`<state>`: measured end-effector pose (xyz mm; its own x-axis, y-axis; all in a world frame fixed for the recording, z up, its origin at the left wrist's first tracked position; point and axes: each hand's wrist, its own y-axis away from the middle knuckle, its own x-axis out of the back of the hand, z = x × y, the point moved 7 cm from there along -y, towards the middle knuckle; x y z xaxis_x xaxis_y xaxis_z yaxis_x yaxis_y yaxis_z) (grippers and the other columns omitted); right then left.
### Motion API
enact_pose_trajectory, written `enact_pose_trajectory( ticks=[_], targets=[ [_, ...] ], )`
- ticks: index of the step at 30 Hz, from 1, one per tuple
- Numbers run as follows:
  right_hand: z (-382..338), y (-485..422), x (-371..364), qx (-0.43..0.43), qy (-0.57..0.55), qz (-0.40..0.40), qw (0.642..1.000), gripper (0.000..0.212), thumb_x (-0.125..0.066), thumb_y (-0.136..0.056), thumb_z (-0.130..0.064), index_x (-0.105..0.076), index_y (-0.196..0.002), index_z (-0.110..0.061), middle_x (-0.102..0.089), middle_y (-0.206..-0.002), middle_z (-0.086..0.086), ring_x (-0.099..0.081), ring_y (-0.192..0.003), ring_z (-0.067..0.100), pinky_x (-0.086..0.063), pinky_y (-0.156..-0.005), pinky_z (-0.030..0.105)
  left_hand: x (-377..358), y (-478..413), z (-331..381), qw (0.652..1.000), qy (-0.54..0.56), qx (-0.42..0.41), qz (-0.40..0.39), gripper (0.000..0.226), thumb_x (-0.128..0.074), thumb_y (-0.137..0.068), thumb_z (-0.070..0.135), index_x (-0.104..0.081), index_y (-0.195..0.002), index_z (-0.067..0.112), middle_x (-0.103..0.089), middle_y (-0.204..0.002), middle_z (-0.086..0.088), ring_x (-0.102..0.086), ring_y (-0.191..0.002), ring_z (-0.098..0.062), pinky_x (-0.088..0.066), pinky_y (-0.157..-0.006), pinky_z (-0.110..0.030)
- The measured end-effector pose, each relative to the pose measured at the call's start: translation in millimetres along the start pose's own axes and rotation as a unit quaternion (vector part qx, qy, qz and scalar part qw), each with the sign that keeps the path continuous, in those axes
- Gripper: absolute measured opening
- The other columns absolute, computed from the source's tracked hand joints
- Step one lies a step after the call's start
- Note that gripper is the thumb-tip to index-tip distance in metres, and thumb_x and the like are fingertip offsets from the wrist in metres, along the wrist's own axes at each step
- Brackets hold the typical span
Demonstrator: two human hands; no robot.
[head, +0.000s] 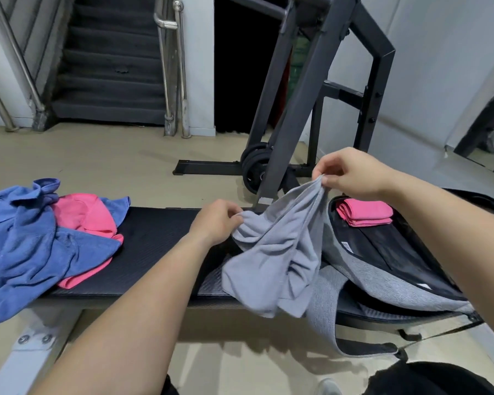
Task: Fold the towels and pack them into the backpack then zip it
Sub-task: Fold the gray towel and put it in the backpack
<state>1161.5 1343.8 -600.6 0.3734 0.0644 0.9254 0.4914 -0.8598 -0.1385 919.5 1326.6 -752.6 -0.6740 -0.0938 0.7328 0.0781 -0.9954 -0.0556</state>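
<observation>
Both hands, left hand (216, 222) and right hand (344, 173), pinch the bunched grey towel (277, 252) by its edge; risk: crooked fold, or tail snagging the open backpack (382, 269).

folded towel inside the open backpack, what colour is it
Pink. The folded towel lies in the backpack, seen in the head view.

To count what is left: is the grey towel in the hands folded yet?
Not folded. The grey towel hangs bunched and creased between the left hand and the right hand, which pinch its upper edge.
</observation>
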Motion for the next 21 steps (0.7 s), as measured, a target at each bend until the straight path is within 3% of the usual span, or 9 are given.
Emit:
enact_pose_trajectory(
  ticks=[4,9,13,15,18,20,21],
  targets=[
    [31.1,-3.6,8.8,-0.092,0.008,0.101,0.991,0.024,-0.056,-0.091,-0.006,-0.066,-0.079,-0.024,-0.067,-0.078,-0.008,-0.063,-0.08,0.018,-0.041,-0.063,0.023,48.9,16.4,-19.6,0.993,0.032,0.054,0.095,0.016,-0.057,-0.09,0.02,-0.067,-0.079,0.025,-0.068,-0.073,0.003,-0.063,-0.073,-0.021,-0.045,-0.062,-0.03],
    [16.0,-16.1,-15.6,-0.105,-0.017,0.11,0.988,0.024,-0.053,-0.092,-0.004,-0.066,-0.08,-0.022,-0.065,-0.081,-0.008,-0.061,-0.089,0.022,-0.04,-0.076,0.026,100.1,48.8,-55.1,0.976,0.049,0.103,0.186,0.019,-0.052,-0.084,0.015,-0.063,-0.071,0.022,-0.068,-0.07,0.003,-0.068,-0.075,-0.027,-0.053,-0.073,-0.036],
    [-5.5,-23.6,-32.0,-0.124,-0.069,0.138,0.98,0.024,-0.047,-0.087,-0.006,-0.068,-0.084,-0.017,-0.065,-0.088,-0.005,-0.059,-0.092,0.022,-0.042,-0.075,0.029,107.8,65.4,-58.9,0.963,0.18,0.079,0.187,0.033,-0.038,-0.083,-0.009,-0.056,-0.076,0.018,-0.062,-0.073,-0.006,-0.064,-0.055,-0.023,-0.045,-0.043,-0.024],
    [-9.7,-22.5,-35.1,-0.141,-0.095,0.151,0.974,0.024,-0.045,-0.09,-0.011,-0.068,-0.088,-0.014,-0.066,-0.09,-0.002,-0.058,-0.091,0.023,-0.042,-0.075,0.03,111.3,72.2,-61.7,0.964,0.192,0.065,0.172,0.034,-0.04,-0.085,-0.011,-0.058,-0.077,0.017,-0.061,-0.075,-0.005,-0.061,-0.064,-0.022,-0.049,-0.048,-0.025],
    [-13.5,-20.6,-37.8,-0.152,-0.118,0.156,0.969,0.023,-0.043,-0.091,-0.015,-0.066,-0.087,-0.012,-0.066,-0.091,0.002,-0.058,-0.088,0.024,-0.042,-0.066,0.03,112.4,82.6,-62.4,0.97,0.196,0.061,0.134,0.032,-0.047,-0.088,-0.005,-0.067,-0.076,0.018,-0.068,-0.078,-0.009,-0.061,-0.073,-0.021,-0.058,-0.063,-0.037],
    [-15.0,-19.0,-36.2,-0.16,-0.128,0.158,0.966,0.022,-0.043,-0.09,-0.015,-0.064,-0.087,-0.01,-0.066,-0.091,0.003,-0.057,-0.085,0.023,-0.041,-0.061,0.027,106.7,88.7,-56.6,0.979,0.172,0.051,0.097,0.019,-0.06,-0.089,0.006,-0.072,-0.083,0.019,-0.074,-0.086,-0.009,-0.065,-0.076,-0.018,-0.06,-0.076,-0.041],
    [-16.1,-18.2,-34.4,-0.162,-0.132,0.16,0.965,0.022,-0.043,-0.09,-0.015,-0.064,-0.088,-0.01,-0.067,-0.091,0.004,-0.057,-0.086,0.023,-0.041,-0.063,0.028,103.5,92.0,-51.6,0.986,0.145,0.038,0.078,0.007,-0.069,-0.088,0.015,-0.073,-0.087,0.021,-0.075,-0.088,-0.004,-0.066,-0.078,-0.014,-0.058,-0.08,-0.037]
  ],
)
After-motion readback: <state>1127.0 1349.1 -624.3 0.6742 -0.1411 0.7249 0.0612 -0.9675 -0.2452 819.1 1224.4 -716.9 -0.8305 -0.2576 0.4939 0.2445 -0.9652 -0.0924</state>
